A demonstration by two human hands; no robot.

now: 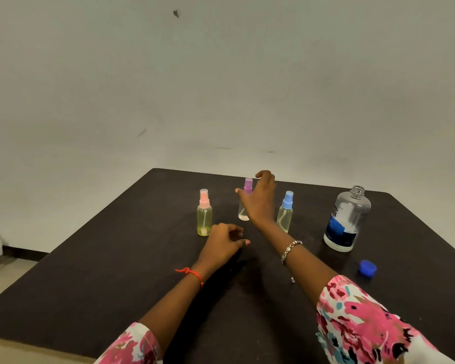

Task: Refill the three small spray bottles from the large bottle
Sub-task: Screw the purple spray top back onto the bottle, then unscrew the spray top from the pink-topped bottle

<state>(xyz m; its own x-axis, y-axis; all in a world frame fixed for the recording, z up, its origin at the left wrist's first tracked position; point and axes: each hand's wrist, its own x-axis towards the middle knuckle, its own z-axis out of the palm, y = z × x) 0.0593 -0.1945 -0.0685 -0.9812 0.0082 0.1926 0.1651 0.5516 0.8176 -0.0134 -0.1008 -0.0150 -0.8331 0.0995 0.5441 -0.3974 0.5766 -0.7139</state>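
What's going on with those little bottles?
A person is refilling small spray bottles. The right hand reaches, open, for the purple-capped bottle, not gripping it yet. The left hand is loosely curled, holding nothing. The pink-capped bottle and the blue-capped bottle hold yellowish liquid. The large bottle stands open, its blue lid lying near it.

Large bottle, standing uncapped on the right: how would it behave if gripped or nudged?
The large bottle looks like clear plastic, so it may flex when squeezed. Its neck is open and the blue cap lies apart from it, so tipping would likely spill. The base looks broad, so it is probably steady under a light nudge.
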